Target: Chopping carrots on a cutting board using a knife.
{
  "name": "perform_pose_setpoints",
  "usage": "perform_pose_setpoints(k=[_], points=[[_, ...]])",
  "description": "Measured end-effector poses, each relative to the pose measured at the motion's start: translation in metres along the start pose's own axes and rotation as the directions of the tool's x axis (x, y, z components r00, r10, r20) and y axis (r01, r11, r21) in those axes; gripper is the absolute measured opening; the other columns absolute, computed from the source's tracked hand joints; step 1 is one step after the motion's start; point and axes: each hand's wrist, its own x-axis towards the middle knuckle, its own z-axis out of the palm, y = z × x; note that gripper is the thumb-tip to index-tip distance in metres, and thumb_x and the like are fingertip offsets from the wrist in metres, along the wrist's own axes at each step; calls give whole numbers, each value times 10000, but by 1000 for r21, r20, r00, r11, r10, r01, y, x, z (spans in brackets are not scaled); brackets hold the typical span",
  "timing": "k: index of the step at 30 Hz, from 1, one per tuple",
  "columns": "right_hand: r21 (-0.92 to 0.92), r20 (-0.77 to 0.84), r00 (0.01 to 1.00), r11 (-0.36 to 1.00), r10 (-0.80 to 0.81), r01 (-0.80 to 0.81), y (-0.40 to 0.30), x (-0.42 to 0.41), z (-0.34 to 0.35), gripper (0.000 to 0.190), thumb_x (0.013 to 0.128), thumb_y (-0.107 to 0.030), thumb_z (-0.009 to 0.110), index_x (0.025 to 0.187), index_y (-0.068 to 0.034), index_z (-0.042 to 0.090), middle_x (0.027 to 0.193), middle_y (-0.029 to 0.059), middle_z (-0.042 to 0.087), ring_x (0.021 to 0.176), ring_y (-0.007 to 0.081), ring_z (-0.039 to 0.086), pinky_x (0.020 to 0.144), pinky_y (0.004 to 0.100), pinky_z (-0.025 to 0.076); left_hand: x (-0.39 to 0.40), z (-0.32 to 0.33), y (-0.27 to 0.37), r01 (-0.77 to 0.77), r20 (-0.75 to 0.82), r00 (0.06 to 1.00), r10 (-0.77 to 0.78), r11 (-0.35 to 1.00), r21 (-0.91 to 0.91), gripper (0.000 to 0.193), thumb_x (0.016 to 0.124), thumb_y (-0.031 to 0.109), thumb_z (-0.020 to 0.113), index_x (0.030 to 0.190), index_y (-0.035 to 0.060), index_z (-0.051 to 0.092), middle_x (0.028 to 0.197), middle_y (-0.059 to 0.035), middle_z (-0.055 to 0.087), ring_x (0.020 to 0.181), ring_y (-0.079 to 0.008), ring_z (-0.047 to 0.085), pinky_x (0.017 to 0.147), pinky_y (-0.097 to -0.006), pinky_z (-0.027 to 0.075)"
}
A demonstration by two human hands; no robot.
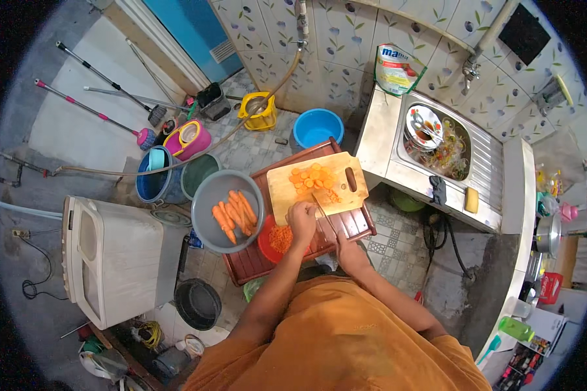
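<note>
My right hand [352, 254] grips the handle of a kitchen knife [327, 215], its blade angled over the near edge of a wooden cutting board [286, 190]. My left hand [302, 222] is curled at the board's near edge, close to the blade; whether its fingers pinch anything is hidden. Round carrot slices [314, 177] lie heaped on the board, with small diced pieces [333, 197] beside the blade. Left of my left forearm, finely cut carrot [280, 238] fills part of a red basin [264, 247]. Several whole peeled carrots [234, 213] rest in a grey basin [201, 195].
A reddish-brown wooden table [244, 269] carries the board and basins. Ahead on the right, a steel sink [486, 146] holds dishes, its counter edged by a sponge [471, 200]. A blue basin [318, 128] stands beyond the table. A hose [215, 146] crosses above buckets; a washing machine [122, 264] stands left.
</note>
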Motion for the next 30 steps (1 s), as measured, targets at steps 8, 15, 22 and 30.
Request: perform_pose_setpoints(k=[8,15,22,30], points=[[38,-4,1000,999,-22,22,-5,-6,-6,197,944,-196,431,1077,-51,423,796,357,569,758,540,569,649,605,452,-2,2,-9,0,-26,1000,-1,998,-65,67,751,122,692,774,61,679,737,-118,633,729,-314,596,675,-427,449],[3,22,1000,1000,8,-9,-11,-10,-12,232,936,-206,451,1105,-49,425,802,353,584,769,536,576,671,604,459,-5,1,-15,-40,-50,998,35,994,-103,91,755,123,699,784,40,679,749,-122,645,731,-303,609,678,-407,468],[1,9,1000,1000,26,-26,-16,-6,-16,232,930,-204,453,1090,-40,424,787,353,587,772,529,583,682,608,456,-4,-2,-13,-3,-4,1000,2,995,-100,91,764,139,702,783,51,687,747,-110,646,731,-288,614,678,-399,471],[59,71,995,996,-64,59,-15,0,-22,225,962,-235,390,1053,-30,384,820,368,578,796,539,584,713,592,465,-3,2,-19,-22,-7,1000,21,993,-112,78,755,131,700,768,56,682,743,-114,628,734,-303,605,663,-412,458]])
